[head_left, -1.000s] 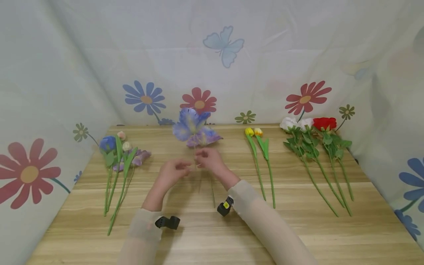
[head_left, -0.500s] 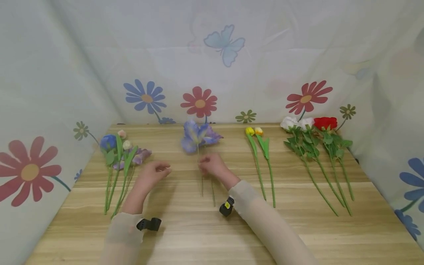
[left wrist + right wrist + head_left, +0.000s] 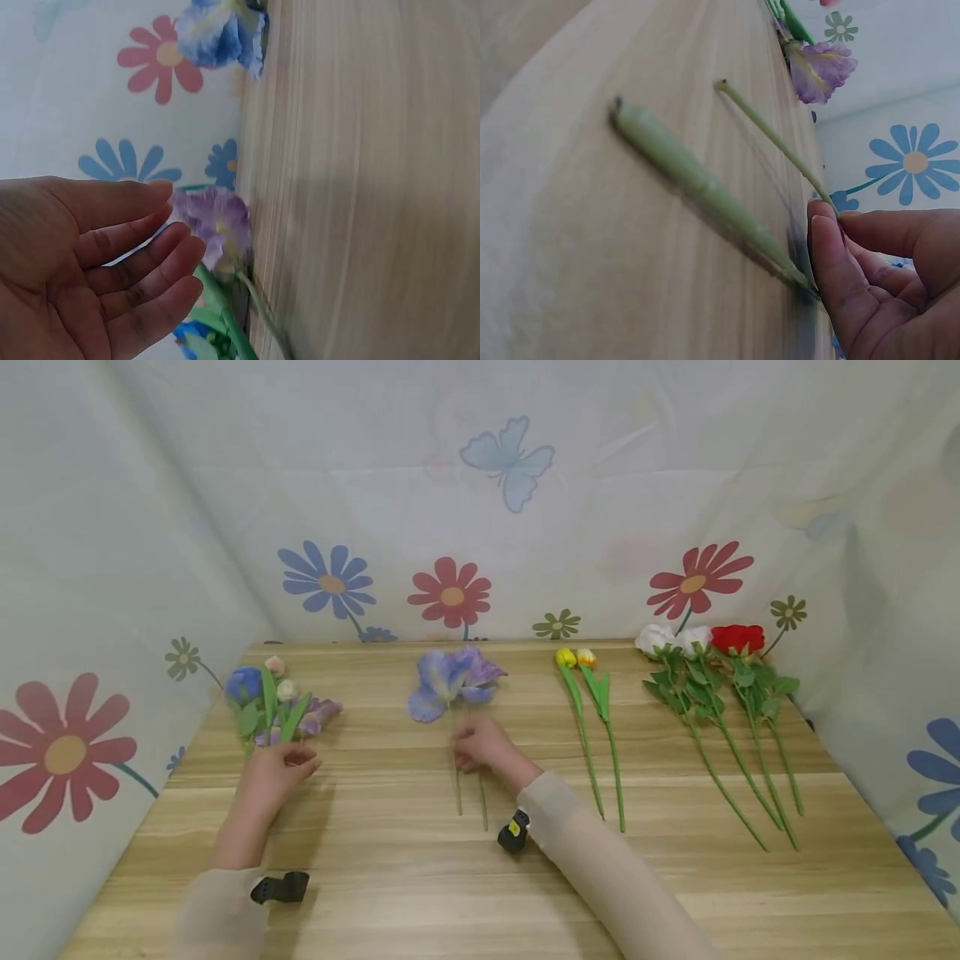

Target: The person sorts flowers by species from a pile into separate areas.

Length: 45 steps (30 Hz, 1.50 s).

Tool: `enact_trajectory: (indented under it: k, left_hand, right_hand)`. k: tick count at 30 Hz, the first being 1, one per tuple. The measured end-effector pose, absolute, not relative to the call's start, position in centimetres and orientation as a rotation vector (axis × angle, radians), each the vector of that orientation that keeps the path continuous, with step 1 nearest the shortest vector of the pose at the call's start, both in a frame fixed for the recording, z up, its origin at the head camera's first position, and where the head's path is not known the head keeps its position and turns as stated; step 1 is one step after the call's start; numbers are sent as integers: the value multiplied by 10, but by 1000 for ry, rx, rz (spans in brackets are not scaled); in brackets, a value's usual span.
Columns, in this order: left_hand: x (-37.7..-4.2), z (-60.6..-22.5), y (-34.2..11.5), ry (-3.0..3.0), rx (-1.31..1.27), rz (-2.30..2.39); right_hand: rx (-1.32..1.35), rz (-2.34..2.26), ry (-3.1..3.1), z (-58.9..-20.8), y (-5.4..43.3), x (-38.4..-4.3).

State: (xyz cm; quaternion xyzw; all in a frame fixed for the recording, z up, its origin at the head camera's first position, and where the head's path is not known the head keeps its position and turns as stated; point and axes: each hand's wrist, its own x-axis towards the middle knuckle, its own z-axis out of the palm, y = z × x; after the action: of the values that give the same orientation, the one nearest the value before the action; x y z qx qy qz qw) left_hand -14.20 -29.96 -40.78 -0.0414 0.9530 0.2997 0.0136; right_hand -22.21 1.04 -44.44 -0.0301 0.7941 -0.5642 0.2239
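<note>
Right hand [image 3: 486, 745] pinching the stem [image 3: 780, 148] of a blue flower [image 3: 433, 682], purple bloom [image 3: 482, 670] just beyond; left hand [image 3: 274, 777], fingers loosely curved, hovers near a mixed bunch [image 3: 270, 695].

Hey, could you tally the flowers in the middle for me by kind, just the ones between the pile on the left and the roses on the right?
Irises: 2
Tulips: 2
Total: 4

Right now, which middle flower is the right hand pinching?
The bluer flower, left of the purple flower: its stem is between fingertips, the other stem isn't.
</note>
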Motion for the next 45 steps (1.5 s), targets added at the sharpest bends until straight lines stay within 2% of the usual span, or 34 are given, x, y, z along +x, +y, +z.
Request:
enact_trajectory:
  k: [12, 25, 30, 40, 45]
  left_hand:
    - [-139, -413, -337, 2934, -253, 714]
    - [-144, -417, -345, 2887, -267, 653]
    - [-143, -418, -345, 2915, -266, 658]
    - [-143, -412, -346, 2895, -289, 739]
    - [-142, -404, -339, 2882, -262, 840]
  right_hand:
    - [-74, -1495, 2231, -448, 10, -223]
    - [-108, -1487, 2264, -440, 15, -222]
    - [-139, -1465, 2289, -433, 23, -221]
    - [-369, -1404, 2394, -425, 54, -222]
    - [-346, -1456, 2401, -418, 76, -220]
